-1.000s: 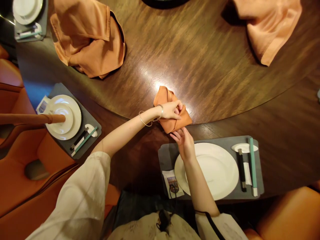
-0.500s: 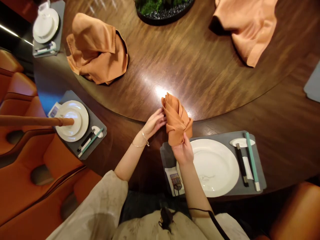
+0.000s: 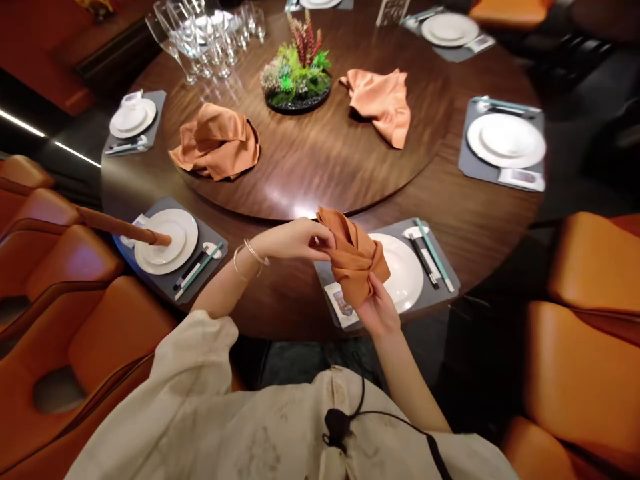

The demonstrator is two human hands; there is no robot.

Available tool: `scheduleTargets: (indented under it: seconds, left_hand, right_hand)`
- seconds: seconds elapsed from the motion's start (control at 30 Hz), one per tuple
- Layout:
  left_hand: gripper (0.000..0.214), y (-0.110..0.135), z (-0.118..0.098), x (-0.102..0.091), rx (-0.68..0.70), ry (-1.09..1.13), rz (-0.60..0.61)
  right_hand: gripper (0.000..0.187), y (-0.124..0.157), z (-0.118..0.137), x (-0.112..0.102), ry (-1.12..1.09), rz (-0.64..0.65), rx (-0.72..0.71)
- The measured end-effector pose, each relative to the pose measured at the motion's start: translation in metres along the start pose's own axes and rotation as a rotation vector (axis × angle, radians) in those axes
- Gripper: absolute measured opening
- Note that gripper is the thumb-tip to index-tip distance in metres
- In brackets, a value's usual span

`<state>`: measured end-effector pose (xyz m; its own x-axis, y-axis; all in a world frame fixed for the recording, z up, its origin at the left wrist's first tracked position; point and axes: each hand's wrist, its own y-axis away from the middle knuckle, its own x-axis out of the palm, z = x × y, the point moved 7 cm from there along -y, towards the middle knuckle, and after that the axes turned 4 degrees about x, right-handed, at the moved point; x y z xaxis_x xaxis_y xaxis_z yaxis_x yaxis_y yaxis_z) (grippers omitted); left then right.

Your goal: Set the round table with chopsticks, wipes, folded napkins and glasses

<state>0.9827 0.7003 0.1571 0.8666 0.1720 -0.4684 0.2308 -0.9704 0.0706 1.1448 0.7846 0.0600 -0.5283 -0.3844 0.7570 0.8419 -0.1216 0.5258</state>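
Both hands hold a folded orange napkin point(image 3: 354, 257) up above the near edge of the round wooden table point(image 3: 480, 213). My left hand point(image 3: 293, 240), with bangles on the wrist, pinches the napkin's upper left fold. From below, my right hand point(image 3: 379, 310) grips its lower point. Just behind the napkin a white plate point(image 3: 403, 270) lies on a grey placemat point(image 3: 430, 293), with chopsticks point(image 3: 434, 255) and a small spoon rest to its right.
Two loose orange napkins point(image 3: 216, 141) point(image 3: 381, 101) lie on the turntable point(image 3: 320, 167) beside a flower centrepiece point(image 3: 298, 73). Glasses point(image 3: 200, 33) stand at the back left. Other place settings point(image 3: 167, 241) point(image 3: 505, 140) ring the table. Orange chairs point(image 3: 580, 320) stand on both sides.
The napkin has been lifted off the table edge toward me, held in both hands. My left hand went from touching its side to pinching it. The view has tilted up, showing the whole table.
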Motion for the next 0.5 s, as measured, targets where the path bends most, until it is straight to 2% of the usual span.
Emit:
scheduleTargets:
  seconds: [0.07,0.13,0.23,0.3,0.4,0.5]
  left_hand:
    - [0.010,0.002,-0.033,0.017,0.049,-0.286,-0.183]
    - [0.010,0.006,-0.058,0.036,0.075,-0.539,-0.388]
    - [0.017,0.007,-0.082,0.076,0.107,-0.807,-0.604]
    - [0.022,0.001,-0.088,0.106,0.119,-0.870,-0.703]
    - [0.029,-0.021,-0.086,0.151,0.131,-0.769,-0.738]
    - [0.027,-0.062,-0.083,0.195,0.254,-0.405,-0.564]
  right_hand:
    - [0.060,0.013,0.008,-0.001,-0.016,0.005,-0.059]
    - [0.055,0.019,0.015,-0.005,-0.032,-0.004,-0.087]
    - [0.037,0.020,0.029,-0.018,-0.041,-0.072,-0.146]
    - [0.028,0.020,0.045,-0.033,-0.027,-0.115,-0.222]
    - [0.022,0.023,0.081,-0.062,0.009,-0.140,-0.321]
    - [0.024,0.036,0.132,-0.096,0.044,-0.141,-0.366]
